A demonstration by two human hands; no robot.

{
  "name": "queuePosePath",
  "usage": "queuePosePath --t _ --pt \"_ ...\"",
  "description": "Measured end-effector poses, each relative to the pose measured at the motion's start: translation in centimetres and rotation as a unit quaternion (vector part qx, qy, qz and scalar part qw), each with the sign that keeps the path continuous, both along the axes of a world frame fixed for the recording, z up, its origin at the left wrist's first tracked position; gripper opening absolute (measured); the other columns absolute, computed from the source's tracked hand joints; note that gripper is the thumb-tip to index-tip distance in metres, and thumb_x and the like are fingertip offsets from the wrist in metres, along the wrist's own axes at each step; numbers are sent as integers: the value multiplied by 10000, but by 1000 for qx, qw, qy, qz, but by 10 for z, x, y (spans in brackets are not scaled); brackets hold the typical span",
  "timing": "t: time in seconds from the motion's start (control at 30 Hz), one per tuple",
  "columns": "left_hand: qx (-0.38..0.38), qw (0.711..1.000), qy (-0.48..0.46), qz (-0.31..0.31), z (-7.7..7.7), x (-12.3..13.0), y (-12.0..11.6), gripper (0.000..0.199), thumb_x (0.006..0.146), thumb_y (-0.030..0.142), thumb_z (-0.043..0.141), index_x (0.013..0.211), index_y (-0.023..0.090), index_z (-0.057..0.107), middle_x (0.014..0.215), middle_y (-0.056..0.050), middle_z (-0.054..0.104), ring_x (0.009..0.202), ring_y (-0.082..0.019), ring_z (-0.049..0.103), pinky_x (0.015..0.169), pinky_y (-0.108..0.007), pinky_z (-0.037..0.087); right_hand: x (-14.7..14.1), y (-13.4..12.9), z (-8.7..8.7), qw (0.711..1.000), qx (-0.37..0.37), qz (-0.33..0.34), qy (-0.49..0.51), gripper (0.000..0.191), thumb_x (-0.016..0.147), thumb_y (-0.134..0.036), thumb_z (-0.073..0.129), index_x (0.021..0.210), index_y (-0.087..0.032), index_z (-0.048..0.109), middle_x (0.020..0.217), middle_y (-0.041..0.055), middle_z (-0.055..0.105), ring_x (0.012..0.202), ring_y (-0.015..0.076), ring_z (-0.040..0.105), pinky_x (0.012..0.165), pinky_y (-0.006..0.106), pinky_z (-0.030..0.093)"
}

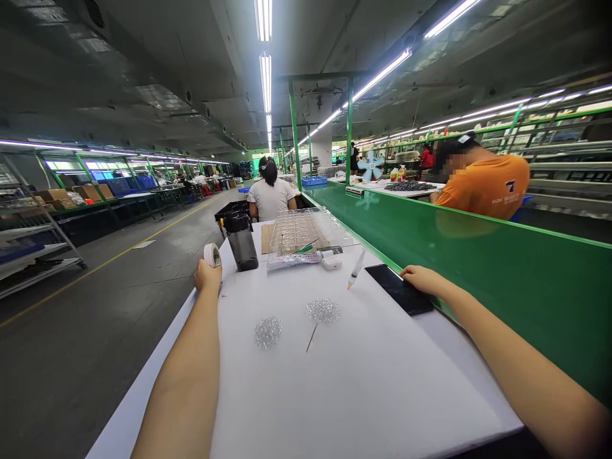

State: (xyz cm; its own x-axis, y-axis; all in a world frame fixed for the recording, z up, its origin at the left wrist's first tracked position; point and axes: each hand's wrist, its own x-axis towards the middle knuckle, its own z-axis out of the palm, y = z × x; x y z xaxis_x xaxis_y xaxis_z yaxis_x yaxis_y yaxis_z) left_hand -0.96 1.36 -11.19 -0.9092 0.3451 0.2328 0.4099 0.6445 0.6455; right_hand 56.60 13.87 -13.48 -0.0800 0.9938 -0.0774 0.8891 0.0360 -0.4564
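Observation:
My left hand [208,275] grips a roll of white adhesive tape [213,255] at the far left of a white work board [363,395]. My right hand [423,279] lies with its fingers on a black phone or tablet [399,291] near the green partition. Between my hands are two small heaps of clear rhinestones [268,333] and a thin pick [311,337] below the right heap. A glue syringe [356,269] lies just beyond them, and a clear compartment box [306,229] stands farther on.
A dark bottle [241,245] stands left of the box. A green partition [478,274] runs along the bench's right side, with a co-worker in orange [482,188] behind it. Another person in white [270,197] sits ahead. A grey aisle [119,287] and shelving lie left.

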Motion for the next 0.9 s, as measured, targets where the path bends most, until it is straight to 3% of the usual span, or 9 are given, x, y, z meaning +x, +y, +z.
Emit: queuePosePath --t 0.2,0.43,0.7,0.8,0.9 --pt "53 998 26 -1 0 1 -2 519 1073 174 789 1581 249 714 1570 -185 826 1472 -407 802 1236 -541 669 2 4 -4 1000 -3 1 10 218 957 -91 648 902 -244 795 1175 125 915 1186 323 858 928 354 619" --pt "6 1000 -23 12 0 -1 -1 285 974 134 892 1225 216 784 1418 -218 867 1412 -438 832 1163 -539 707 4 7 -8 1000 5 4 15 197 926 -89 667 843 -244 755 1110 123 907 1122 316 859 897 337 607" --pt "75 997 -12 30 2 3 -3 432 1036 146 829 1445 230 717 1534 -196 835 1463 -405 814 1209 -507 674 4 9 -9 1000 1 -3 25 216 934 -88 632 839 -243 749 1134 130 908 1136 312 855 895 345 595" --pt "57 997 -49 30 1 2 -3 379 1011 182 878 1358 211 726 1512 -232 834 1463 -430 807 1217 -536 673 5 10 -9 1000 -1 0 23 209 935 -97 635 841 -244 750 1112 126 903 1127 316 853 912 353 597" --pt "59 996 -64 28 1 0 -3 296 984 149 881 1233 233 746 1467 -202 851 1440 -420 818 1213 -537 679 6 11 -11 1000 3 3 22 201 929 -98 646 838 -245 748 1113 124 903 1131 317 854 917 351 597"
